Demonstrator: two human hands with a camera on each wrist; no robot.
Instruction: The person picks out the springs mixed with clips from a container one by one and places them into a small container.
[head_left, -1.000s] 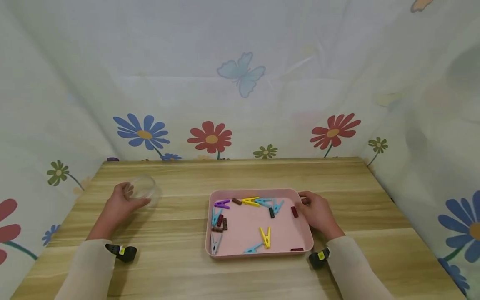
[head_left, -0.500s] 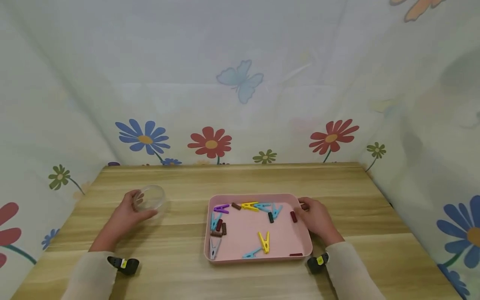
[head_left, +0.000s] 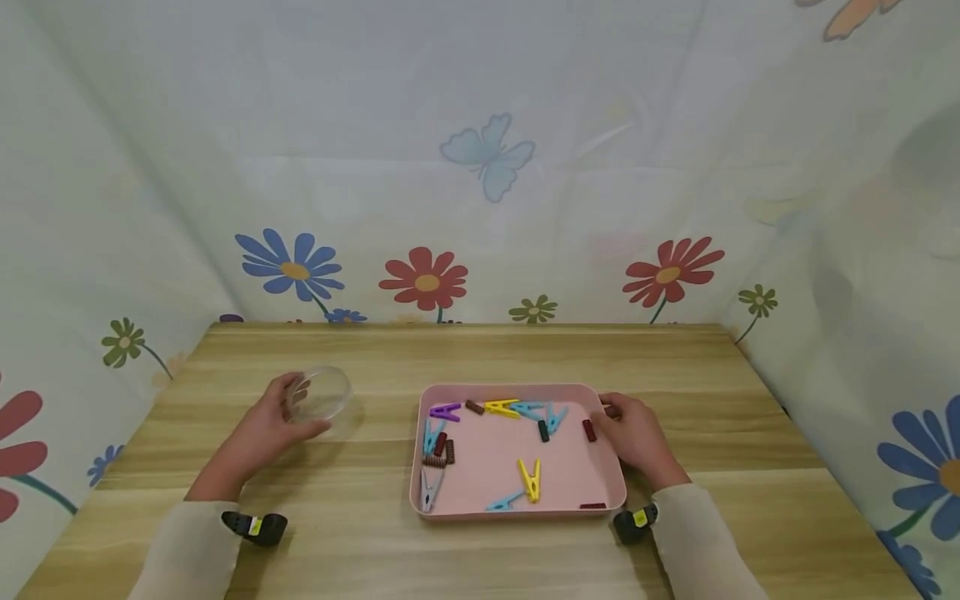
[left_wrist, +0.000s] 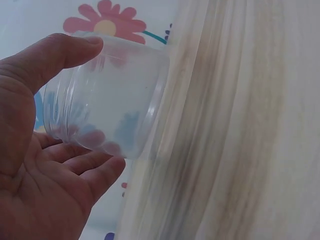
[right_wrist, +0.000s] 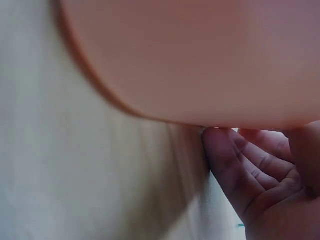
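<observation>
My left hand [head_left: 266, 425] holds a clear plastic jar [head_left: 322, 393] at the left, thumb on one side and fingers on the other. In the left wrist view, the jar [left_wrist: 120, 90] looks see-through, with ridges near one end. At the right end of a pink tray [head_left: 480, 454], my right hand [head_left: 636, 433] grips the rim. The right wrist view has the fingers [right_wrist: 225, 155] at the tray's edge, the thumb partly cut off. Inside the tray lie yellow clothespins [head_left: 532, 487], blue clothespins [head_left: 504, 501], a purple clothespin [head_left: 446, 412] and a grey clothespin [head_left: 430, 492].
Several small ridged pieces also lie in the tray, including a dark red piece [head_left: 589, 430], a dark green piece [head_left: 543, 430] and a brown piece [head_left: 475, 407]. The wooden table [head_left: 360, 542] meets a flower-printed curtain [head_left: 570, 225] at its back and sides.
My left hand has moved to the right with the jar, closer to the tray. My right hand stays at the tray's right end, and the tray's contents look the same.
</observation>
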